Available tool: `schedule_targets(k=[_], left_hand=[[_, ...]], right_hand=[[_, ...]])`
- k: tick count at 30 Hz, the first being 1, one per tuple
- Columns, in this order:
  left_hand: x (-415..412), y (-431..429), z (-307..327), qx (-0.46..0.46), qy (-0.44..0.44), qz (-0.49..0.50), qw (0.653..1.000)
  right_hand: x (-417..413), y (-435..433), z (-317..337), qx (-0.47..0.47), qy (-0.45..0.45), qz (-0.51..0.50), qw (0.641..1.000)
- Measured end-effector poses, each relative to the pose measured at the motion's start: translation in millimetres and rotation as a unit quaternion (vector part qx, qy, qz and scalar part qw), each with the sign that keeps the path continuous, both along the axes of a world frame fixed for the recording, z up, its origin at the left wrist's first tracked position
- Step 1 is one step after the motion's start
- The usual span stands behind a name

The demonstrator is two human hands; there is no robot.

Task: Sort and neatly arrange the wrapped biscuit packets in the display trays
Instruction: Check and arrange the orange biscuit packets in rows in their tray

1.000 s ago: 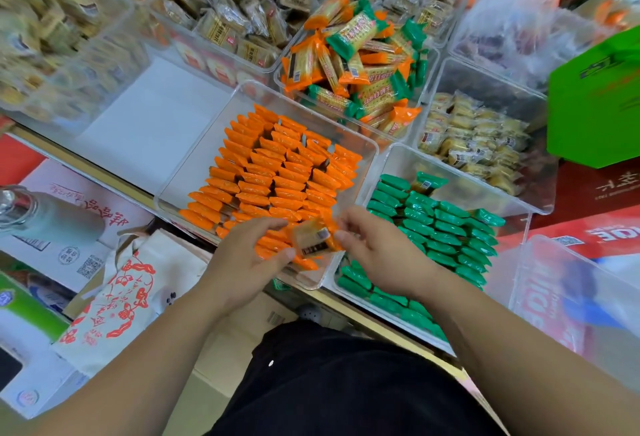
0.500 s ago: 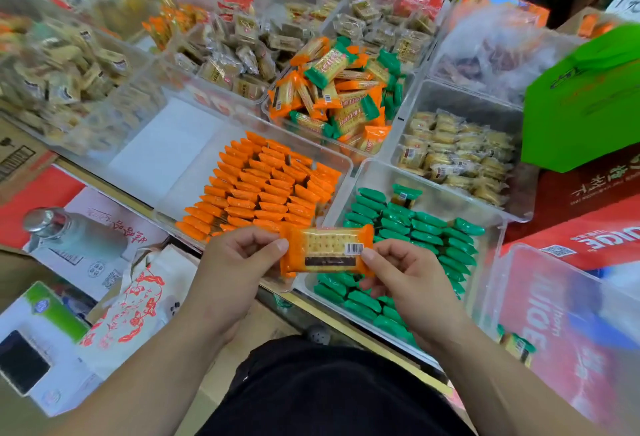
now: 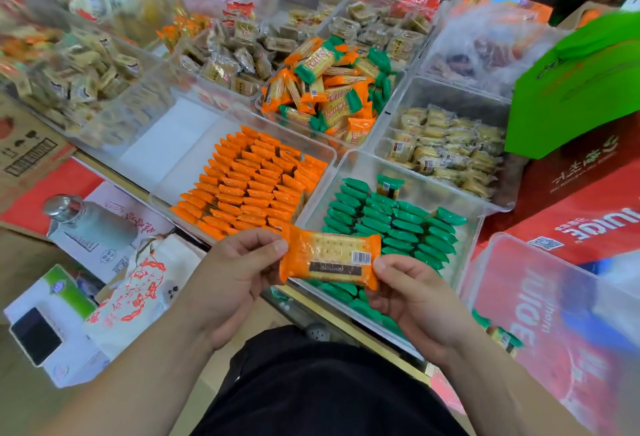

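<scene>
Head view: orange biscuit packet (image 3: 329,259) held flat between both hands, barcode side up. Left hand (image 3: 228,273) pinches its left end with thumb and fingers; right hand (image 3: 415,300) pinches its right end. Just beyond grip, to left: orange tray (image 3: 183,169), orange packets in rows. Beyond grip, to right: green tray (image 3: 436,193), green packets in rows. Farther beyond grip: mixed heap (image 3: 329,89) of orange and green packets.
</scene>
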State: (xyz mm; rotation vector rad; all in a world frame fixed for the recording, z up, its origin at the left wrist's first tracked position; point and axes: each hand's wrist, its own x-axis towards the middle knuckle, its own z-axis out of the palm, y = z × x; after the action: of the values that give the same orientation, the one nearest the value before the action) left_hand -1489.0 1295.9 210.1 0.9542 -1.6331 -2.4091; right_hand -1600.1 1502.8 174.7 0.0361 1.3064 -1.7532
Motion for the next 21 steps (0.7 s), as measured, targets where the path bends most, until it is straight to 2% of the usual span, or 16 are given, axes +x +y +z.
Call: schedule_targets(k=[3, 9, 13, 18, 21], left_hand=[[-0.4, 8.3, -4.7, -0.026, 0.007, 0.037, 0.999], [-5.6, 18.9, -4.6, -0.117, 0.017, 0.073, 0.99], [-5.0, 12.3, -2.5, -0.153, 0.003, 0.046, 0.987], [-4.2, 0.7, -3.3, -0.203, -0.023, 0.09, 0.975], [2.0, -14.4, -5.0, -0.253, -0.048, 0.086, 0.963]], right_hand=[[-3.1, 3.1, 2.7, 0.023, 0.042, -0.009, 0.999], [-12.8, 0.8, 2.2, 0.024, 0.042, -0.044, 0.998], [-17.6, -3.2, 0.1, 0.011, 0.071, -0.03, 0.997], [-20.5, -12.8, -3.8, -0.02, 0.026, -0.002, 0.999], [-17.8, -26.6, -5.1, -0.005, 0.048, 0.022, 0.999]])
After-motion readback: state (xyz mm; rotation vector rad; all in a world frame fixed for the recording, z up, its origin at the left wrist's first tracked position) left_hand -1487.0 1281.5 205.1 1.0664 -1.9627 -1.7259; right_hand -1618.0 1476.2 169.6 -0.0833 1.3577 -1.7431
